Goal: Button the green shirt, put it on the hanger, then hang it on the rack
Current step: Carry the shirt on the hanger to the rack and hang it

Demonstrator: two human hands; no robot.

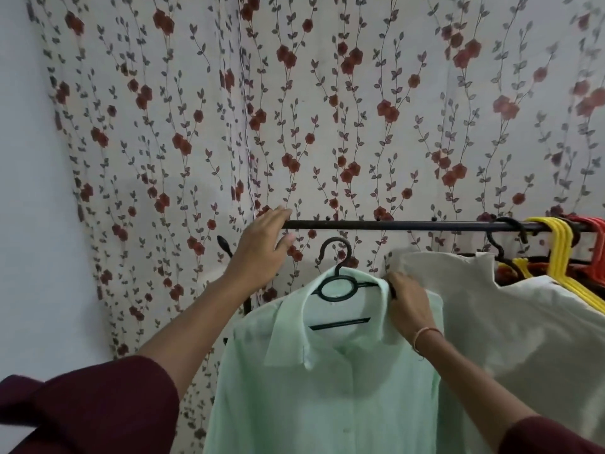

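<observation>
The pale green shirt (pixel 327 388) is buttoned up and sits on a black hanger (pixel 339 283). The hanger's hook is just below the black rack bar (pixel 393 225), apart from it. My right hand (pixel 409 303) grips the hanger's right arm through the shirt's shoulder and holds the shirt up. At the bar's left end, my left hand (pixel 262 247) wraps over the bar with its thumb underneath.
A cream shirt (pixel 523 322) hangs on the rack right of the green one. Several yellow hangers (pixel 559 250) and red hangers (pixel 599 237) crowd the bar's right end. A floral curtain (pixel 294 109) hangs behind, with a white wall (pixel 29 191) to the left.
</observation>
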